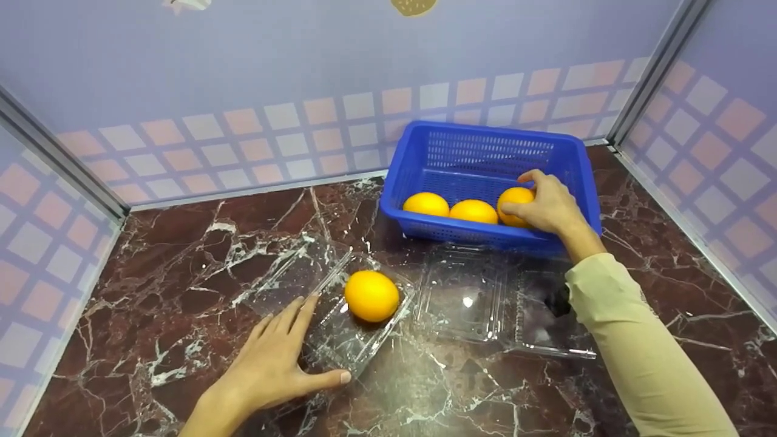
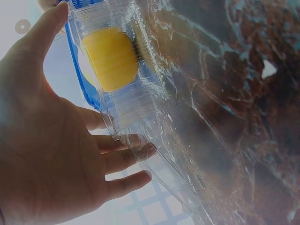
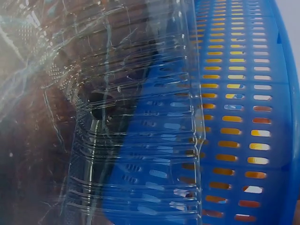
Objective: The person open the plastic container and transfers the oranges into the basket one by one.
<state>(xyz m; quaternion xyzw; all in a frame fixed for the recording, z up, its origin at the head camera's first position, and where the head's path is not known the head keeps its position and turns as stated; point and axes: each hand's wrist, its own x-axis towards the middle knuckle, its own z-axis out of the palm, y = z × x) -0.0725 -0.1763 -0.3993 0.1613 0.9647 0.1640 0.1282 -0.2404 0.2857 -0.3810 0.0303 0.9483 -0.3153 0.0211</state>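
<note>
In the head view my right hand (image 1: 551, 205) reaches into the blue basket (image 1: 479, 128) and grips an orange (image 1: 513, 198) at the basket's right side. Two more oranges lie beside it, one in the middle (image 1: 473, 212) and one at the left (image 1: 426, 204). My left hand (image 1: 264, 367), fingers spread, lies along the near left side of an opened clear plastic clamshell box (image 1: 334, 343). A single orange (image 1: 371, 296) sits in that box. The left wrist view shows the fingers (image 2: 124, 157) at the box's edge. The right hand is hidden in its wrist view.
A second opened clear clamshell box (image 1: 461, 297) lies on the dark marbled table (image 1: 182, 291), right of the first and in front of the basket. Patterned panels (image 1: 255, 79) stand behind and at both sides.
</note>
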